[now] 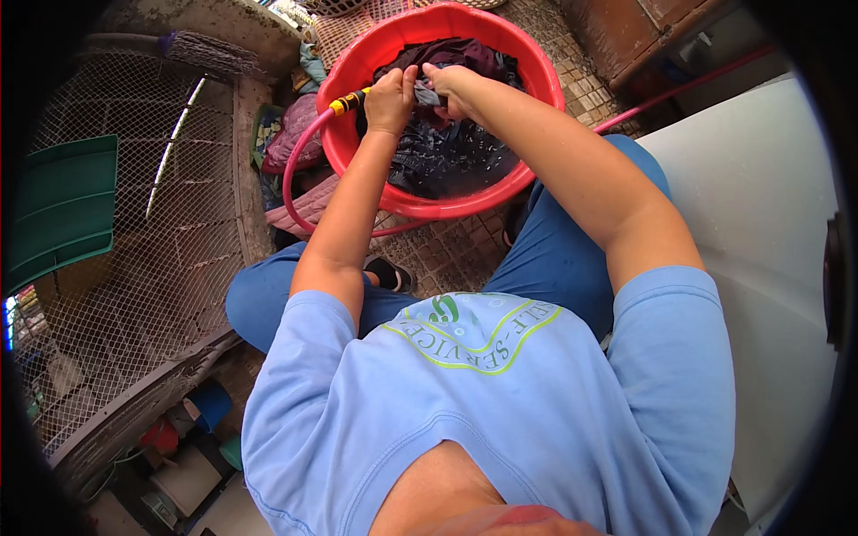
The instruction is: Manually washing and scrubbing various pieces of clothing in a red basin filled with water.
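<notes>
A red plastic basin point(439, 209) stands on the tiled floor in front of me, holding dark wet clothes point(449, 151) and some water. My left hand point(391, 100) is closed over the basin's left part, around the end of a hose with a yellow and black connector point(348, 102). To its right, my right hand point(453, 90) has its fingers curled on a small grey piece of cloth point(427, 94). The hands are close together above the clothes. The hose's outlet and the fingertips under the cloth are hidden.
A pink hose point(289, 167) loops left of the basin and passes behind it to the right. Pink quilted fabric point(295, 137) lies beside the basin. Wire mesh point(194, 254) and a broom head point(208, 55) are at left. A white appliance-like panel point(744, 174) stands at right.
</notes>
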A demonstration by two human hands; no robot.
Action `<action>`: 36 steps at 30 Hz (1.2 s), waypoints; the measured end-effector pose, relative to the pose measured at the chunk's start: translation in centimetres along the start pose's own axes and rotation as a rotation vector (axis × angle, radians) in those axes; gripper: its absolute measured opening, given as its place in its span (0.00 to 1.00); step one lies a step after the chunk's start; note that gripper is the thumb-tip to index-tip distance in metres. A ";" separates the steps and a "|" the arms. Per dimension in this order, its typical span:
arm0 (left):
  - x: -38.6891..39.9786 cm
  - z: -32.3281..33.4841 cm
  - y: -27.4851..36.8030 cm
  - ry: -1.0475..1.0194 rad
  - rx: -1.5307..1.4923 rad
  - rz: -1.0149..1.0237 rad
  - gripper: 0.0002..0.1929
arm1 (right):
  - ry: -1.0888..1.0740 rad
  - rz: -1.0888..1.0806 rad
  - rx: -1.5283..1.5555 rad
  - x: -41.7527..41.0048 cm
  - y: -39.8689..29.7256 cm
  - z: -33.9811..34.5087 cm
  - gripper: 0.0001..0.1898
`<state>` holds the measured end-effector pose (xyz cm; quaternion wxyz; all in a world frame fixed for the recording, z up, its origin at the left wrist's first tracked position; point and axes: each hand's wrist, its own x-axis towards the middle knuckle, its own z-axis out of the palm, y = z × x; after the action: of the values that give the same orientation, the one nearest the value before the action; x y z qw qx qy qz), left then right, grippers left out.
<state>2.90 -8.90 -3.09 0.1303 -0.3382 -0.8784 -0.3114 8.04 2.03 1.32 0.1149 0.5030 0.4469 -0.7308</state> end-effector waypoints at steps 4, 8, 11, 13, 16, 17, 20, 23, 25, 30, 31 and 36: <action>-3.0 5.1 2.3 -0.293 -0.025 -0.132 0.21 | 0.087 -0.151 0.033 6.5 -1.3 -5.6 0.24; -8.7 6.0 0.1 -1.245 0.273 0.110 0.18 | -0.076 -0.156 -0.631 0.3 -2.9 -1.7 0.33; -10.8 8.5 1.3 -1.640 0.443 0.291 0.22 | 0.033 -0.175 -0.830 2.3 -3.8 -4.3 0.29; -10.2 8.6 1.4 -1.700 0.407 0.259 0.22 | -0.130 -0.236 -1.267 2.1 -3.6 -4.1 0.19; -7.4 7.6 1.6 -1.617 0.253 0.093 0.21 | -0.303 -0.303 -1.701 1.5 -3.4 -3.6 0.12; -6.0 6.8 1.6 -1.469 0.137 -0.033 0.19 | -0.311 -0.291 -1.688 1.2 -3.3 -3.6 0.14; -0.5 1.5 2.1 -0.982 -0.456 -0.389 0.15 | -0.357 -0.244 -1.654 -0.5 -2.2 -3.1 0.19; 4.3 -6.9 8.4 -0.700 -0.914 -0.453 0.11 | -0.367 -0.187 -1.605 -1.3 -2.1 -4.7 0.25; 5.5 -9.2 8.9 -0.641 -1.121 -0.274 0.10 | -0.368 -0.163 -1.308 0.7 -2.0 -5.4 0.20; 4.6 -7.7 -3.7 -0.013 -0.679 -0.205 0.13 | -0.139 -0.841 -0.841 -2.2 -2.7 -2.0 0.16; 3.5 -7.6 1.0 -0.034 -1.075 -0.734 0.19 | 0.071 -1.077 -1.005 -2.1 -2.7 -2.5 0.19; -0.6 -0.7 -0.1 -0.493 -1.426 -1.311 0.33 | -0.228 -1.117 -0.873 -3.8 -2.4 -1.3 0.21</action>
<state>3.31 -9.70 -2.85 -0.4867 0.1589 -0.5017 -0.6973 9.23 3.34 5.70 -0.0396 0.0279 0.8744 -0.4829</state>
